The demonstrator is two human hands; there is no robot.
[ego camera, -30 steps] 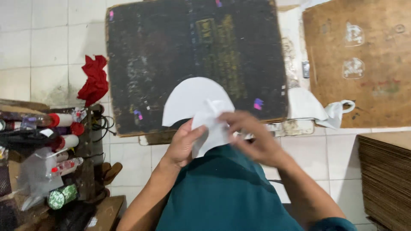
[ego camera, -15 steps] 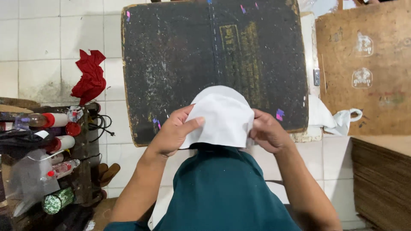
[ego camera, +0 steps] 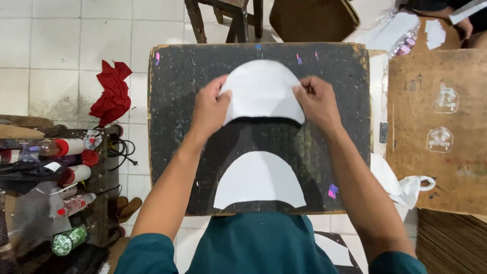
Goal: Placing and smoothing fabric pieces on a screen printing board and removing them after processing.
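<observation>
Across my lap, the big black board is lying flat, scuffed and paint-flecked, filling the middle of the view. Beside it on the right, a brown wooden panel is sitting with pale stamped marks, just clear of my work. On the left, a cluttered rack of red-capped bottles is standing, with a crumpled red cloth on the tiled floor. I'm pressing a white arched sheet onto the board's far half, my left hand pinching its left edge, my right hand closed on its right edge. Nearer me, a second white arch is lying flat, untouched.
</observation>
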